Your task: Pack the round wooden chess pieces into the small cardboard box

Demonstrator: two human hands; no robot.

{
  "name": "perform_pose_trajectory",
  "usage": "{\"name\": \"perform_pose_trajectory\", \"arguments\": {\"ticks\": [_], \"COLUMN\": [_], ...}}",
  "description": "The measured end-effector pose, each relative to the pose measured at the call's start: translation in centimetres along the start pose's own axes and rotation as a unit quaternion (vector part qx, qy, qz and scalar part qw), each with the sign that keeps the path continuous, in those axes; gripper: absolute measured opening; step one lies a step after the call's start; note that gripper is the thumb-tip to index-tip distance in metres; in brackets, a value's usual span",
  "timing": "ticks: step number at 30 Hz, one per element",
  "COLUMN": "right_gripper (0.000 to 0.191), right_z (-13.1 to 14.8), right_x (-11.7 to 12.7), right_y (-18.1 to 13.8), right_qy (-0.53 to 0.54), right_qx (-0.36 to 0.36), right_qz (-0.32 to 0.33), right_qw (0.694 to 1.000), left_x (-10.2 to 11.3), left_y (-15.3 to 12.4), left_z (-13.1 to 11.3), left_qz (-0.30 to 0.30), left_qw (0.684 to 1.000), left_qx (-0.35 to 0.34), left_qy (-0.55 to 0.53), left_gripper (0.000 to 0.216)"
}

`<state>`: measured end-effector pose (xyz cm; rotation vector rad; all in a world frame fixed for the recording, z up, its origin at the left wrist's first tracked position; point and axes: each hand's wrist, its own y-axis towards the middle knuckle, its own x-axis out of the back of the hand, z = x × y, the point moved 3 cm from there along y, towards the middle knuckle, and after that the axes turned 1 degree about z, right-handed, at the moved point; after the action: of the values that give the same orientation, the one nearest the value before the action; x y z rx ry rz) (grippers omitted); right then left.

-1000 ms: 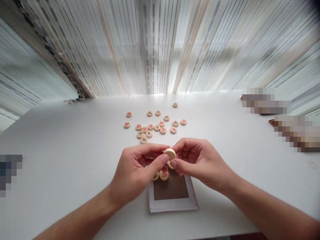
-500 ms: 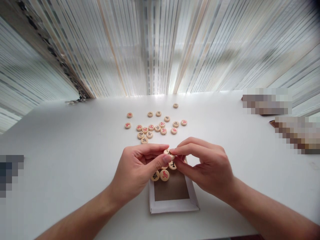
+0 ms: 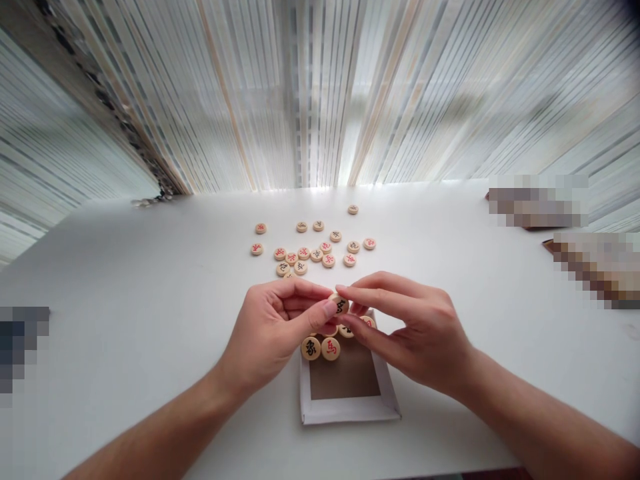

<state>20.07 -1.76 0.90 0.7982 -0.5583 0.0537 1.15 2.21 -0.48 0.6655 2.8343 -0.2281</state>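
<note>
My left hand (image 3: 273,333) and my right hand (image 3: 410,327) meet above a shallow white cardboard box (image 3: 350,390) with a brown floor. Both pinch one round wooden game piece (image 3: 340,305) with a black character facing me. Beneath the fingers several pieces lie in the far end of the box, among them one with a black mark (image 3: 311,348) and one with a red mark (image 3: 331,348). Farther back, several loose pieces (image 3: 315,248) with red or black characters are scattered on the white table (image 3: 150,280).
Striped pale curtains hang behind the table's far edge. Blurred-out brownish items sit at the right edge (image 3: 537,200) and another blurred patch at the left (image 3: 20,340). The table's near edge runs just below the box.
The held piece has turned from edge-on to face-up, showing its black character. My right hand's fingers have flattened and lowered over it. Both hands stay in place above the box.
</note>
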Motion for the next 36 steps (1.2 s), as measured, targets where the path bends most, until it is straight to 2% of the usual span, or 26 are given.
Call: {"name": "perform_pose_trajectory", "arguments": {"ticks": [3,7,11,14,20,25,29,32,36], "right_gripper": [0.028,0.021,0.016,0.015,0.012,0.012,0.019,0.023,0.021], "right_z": [0.2,0.5,0.7,0.6,0.3,0.8,1.4,1.6,1.6], "right_x": [-0.1,-0.2,-0.2,0.1,1.4,2.1,1.4,0.5,-0.1], "right_y": [-0.1,-0.3,-0.3,-0.1,0.2,-0.2,-0.8,-1.2,-1.5], "right_qy": [-0.036,-0.08,-0.082,-0.075,-0.088,-0.065,-0.053,-0.056,-0.1], "right_qx": [0.02,0.047,0.049,0.036,0.006,-0.035,-0.059,-0.056,-0.024], "right_qz": [0.005,0.005,0.02,0.061,0.165,0.295,0.371,0.392,0.382], "right_qw": [0.999,0.996,0.995,0.995,0.982,0.953,0.925,0.917,0.919], "left_x": [0.3,0.3,-0.1,-0.1,0.6,0.6,0.5,0.5,0.5], "left_y": [0.0,-0.1,-0.2,-0.1,0.2,0.3,0.3,0.4,0.5], "left_z": [0.3,0.7,0.5,0.1,-0.2,-0.3,-0.4,-0.4,-0.4], "left_qz": [-0.009,-0.014,0.0,-0.008,-0.067,-0.074,-0.075,-0.072,-0.068], "left_qw": [1.0,0.999,1.0,0.999,0.993,0.991,0.99,0.99,0.989], "left_qx": [0.021,0.039,0.025,-0.012,-0.053,-0.059,-0.067,-0.076,-0.081], "left_qy": [-0.007,-0.001,0.013,0.038,0.081,0.091,0.095,0.099,0.101], "left_gripper": [0.021,0.023,0.023,0.016,0.013,0.009,0.008,0.008,0.007]}}
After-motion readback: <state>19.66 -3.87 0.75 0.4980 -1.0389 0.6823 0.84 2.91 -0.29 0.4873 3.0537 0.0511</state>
